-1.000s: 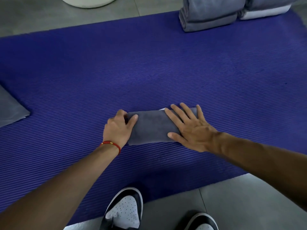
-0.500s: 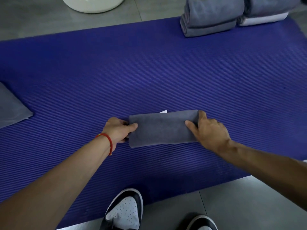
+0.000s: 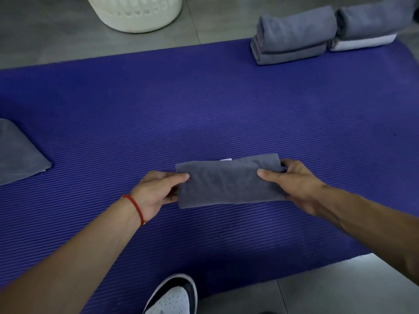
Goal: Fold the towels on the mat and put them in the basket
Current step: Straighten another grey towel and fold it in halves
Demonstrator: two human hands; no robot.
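A folded grey towel (image 3: 226, 182) is held just above the purple mat (image 3: 204, 109), near its front edge. My left hand (image 3: 156, 193) pinches the towel's left end, thumb on top. My right hand (image 3: 294, 184) grips its right end, thumb on top and fingers underneath. A small white tag shows at the towel's far edge. The white perforated basket (image 3: 136, 12) stands on the floor beyond the mat, at the upper left.
Two stacks of folded grey towels (image 3: 292, 37) (image 3: 371, 26) sit at the mat's far right corner. Another grey towel (image 3: 18, 152) lies at the left edge. Grey floor tiles surround the mat. My shoe (image 3: 174, 295) is at the bottom.
My right hand went from lying flat on the towel to gripping its right end. Both hands now hold the ends, the right one raised, and the view has tilted up to show the basket.
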